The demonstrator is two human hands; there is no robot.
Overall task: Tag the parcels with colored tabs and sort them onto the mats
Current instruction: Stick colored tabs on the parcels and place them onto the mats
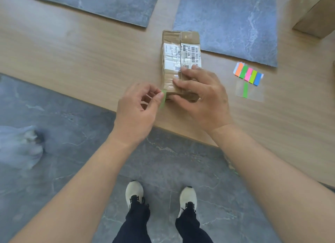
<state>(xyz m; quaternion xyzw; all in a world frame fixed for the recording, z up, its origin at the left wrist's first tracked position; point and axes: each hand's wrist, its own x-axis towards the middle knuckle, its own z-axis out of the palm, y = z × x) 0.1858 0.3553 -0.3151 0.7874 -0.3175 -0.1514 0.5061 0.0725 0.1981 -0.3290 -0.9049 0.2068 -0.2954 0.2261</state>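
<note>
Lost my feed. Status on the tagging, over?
Left grip pinches green tab at parcel corner. Right grip holds parcel's near end. Nothing in the way.

Indoor work table for sorting parcels.

A light wooden table (81, 58) stands on a grey stone-look tiled floor (76, 119). Under the right hand (201, 97) lies a taped cardboard parcel (181, 49) with barcode labels. Beyond the hand is a grey mat (235, 25), and another mat (101, 5) is beyond to its left. To its right lies a sheet of coloured tabs (248, 74), and far beyond on the right are cardboard boxes (315, 16).

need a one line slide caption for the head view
Left hand pinches a green tab at the near end of the parcel, right hand holding it steady.
</note>
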